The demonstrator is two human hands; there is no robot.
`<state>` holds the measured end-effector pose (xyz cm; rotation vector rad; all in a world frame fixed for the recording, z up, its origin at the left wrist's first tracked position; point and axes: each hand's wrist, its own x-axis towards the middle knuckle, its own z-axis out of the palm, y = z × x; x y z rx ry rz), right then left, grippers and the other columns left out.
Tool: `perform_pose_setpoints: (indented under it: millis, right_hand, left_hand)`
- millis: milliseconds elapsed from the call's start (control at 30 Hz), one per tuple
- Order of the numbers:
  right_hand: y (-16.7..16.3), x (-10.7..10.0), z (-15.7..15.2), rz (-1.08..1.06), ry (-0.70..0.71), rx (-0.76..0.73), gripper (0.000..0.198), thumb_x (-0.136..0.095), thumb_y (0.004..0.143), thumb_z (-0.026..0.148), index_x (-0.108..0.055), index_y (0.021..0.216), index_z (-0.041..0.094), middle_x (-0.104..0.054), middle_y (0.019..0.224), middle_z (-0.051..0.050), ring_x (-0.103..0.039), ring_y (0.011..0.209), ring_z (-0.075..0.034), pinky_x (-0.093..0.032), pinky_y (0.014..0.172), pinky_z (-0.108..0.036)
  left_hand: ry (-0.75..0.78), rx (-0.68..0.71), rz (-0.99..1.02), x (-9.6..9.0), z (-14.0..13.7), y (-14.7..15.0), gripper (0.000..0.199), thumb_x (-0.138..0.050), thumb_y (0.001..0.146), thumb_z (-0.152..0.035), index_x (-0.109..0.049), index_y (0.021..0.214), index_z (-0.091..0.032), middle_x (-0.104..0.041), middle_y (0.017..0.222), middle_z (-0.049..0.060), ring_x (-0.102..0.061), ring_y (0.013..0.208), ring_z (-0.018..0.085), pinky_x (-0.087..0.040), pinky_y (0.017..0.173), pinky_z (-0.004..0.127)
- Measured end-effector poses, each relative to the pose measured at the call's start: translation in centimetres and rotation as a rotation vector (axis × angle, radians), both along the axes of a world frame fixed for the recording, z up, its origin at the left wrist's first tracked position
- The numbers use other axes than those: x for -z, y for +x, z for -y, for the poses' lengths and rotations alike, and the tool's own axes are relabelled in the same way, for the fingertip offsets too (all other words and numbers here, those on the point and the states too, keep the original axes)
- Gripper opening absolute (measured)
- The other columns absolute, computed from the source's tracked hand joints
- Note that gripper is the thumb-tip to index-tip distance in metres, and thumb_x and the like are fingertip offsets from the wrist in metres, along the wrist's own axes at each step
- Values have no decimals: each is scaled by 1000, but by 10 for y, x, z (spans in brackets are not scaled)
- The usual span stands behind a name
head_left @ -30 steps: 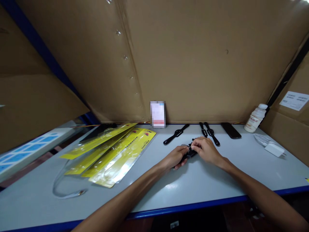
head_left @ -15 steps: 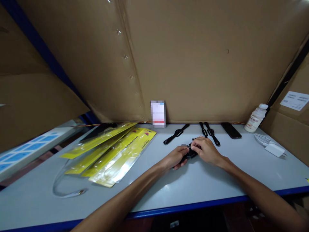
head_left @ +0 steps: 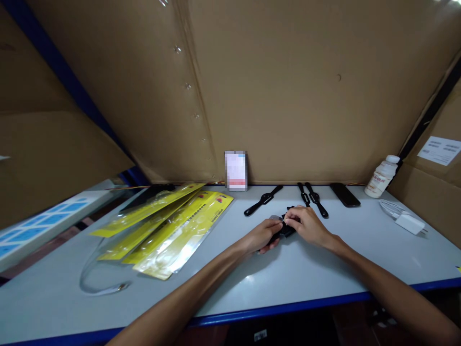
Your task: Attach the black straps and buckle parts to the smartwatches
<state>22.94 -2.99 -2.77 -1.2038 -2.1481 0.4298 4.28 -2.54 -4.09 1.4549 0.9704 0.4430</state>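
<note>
Both hands meet over the table, right of its middle. My left hand (head_left: 269, 233) is closed around a black spokeshave (head_left: 287, 229), most of which the fingers cover. My right hand (head_left: 305, 223) is pinched at the middle of the same tool, thumb and fingertips together; any small part between them is too small to make out. Just beyond the hands lie more black spokeshaves: one (head_left: 264, 199) by itself to the left, and two side by side, the nearer-right one (head_left: 317, 199) partly clear of my right hand.
Yellow-backed clear plastic packages (head_left: 187, 230) are fanned out at left, with a white cable (head_left: 97, 290) beside them. A lit phone (head_left: 236, 170) leans on the cardboard wall. At right are a dark phone (head_left: 345, 194), a bottle (head_left: 382, 177) and a white charger (head_left: 410, 223).
Hardly anything differs. Both hands stay on the black spokeshave in the same place, with only very slight finger movement.
</note>
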Motion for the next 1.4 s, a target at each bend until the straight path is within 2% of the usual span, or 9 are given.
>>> perform_pose_setpoints:
  millis: [200,400,600,933,1300,1400]
  right_hand:
    - [1,-5,0,38,-38,26,14,-64,85,9,-65,75,19,-64,71,0,-54,73,-16,-37,69,-28]
    - [-5,4,3,2,104,92,18,-60,88,10,-58,74,20,-63,75,-1,-52,80,-18,-37,76,-30]
    - [-4,11,-2,51,144,185,21,-63,86,13,-53,69,20,-61,75,-1,-50,81,-19,-35,79,-33]
    - [-3,11,0,182,328,109,26,-54,90,14,-49,66,20,-54,73,-3,-45,77,-20,-36,75,-33]
    - [-7,12,3,305,349,146,21,-50,94,17,-57,74,19,-60,81,-8,-49,84,-23,-39,79,-37]
    - [-7,11,2,273,302,170,22,-53,92,16,-57,70,19,-59,77,-6,-51,82,-21,-39,78,-35]
  left_hand:
    - [8,12,-13,1,0,3,24,-39,96,-39,-44,82,-20,-45,50,-8,-26,32,4,-16,32,17]
    - [-60,-10,77,-2,0,-1,23,-42,94,-41,-45,84,-21,-41,48,-10,-21,32,4,-13,32,18]
    - [-106,-17,48,-3,-1,0,19,-42,94,-39,-45,87,-21,-39,47,-10,-20,32,4,-11,33,18]
    - [-109,-12,85,-1,-1,-2,25,-51,89,-45,-47,88,-20,-39,48,-10,-20,33,4,-11,32,18]
    - [-139,-28,104,1,-3,-2,29,-55,86,-49,-46,87,-21,-39,46,-11,-20,31,3,-10,32,18]
    - [-136,-13,98,1,-4,-2,30,-55,86,-49,-45,87,-21,-39,46,-12,-20,31,4,-10,32,18]
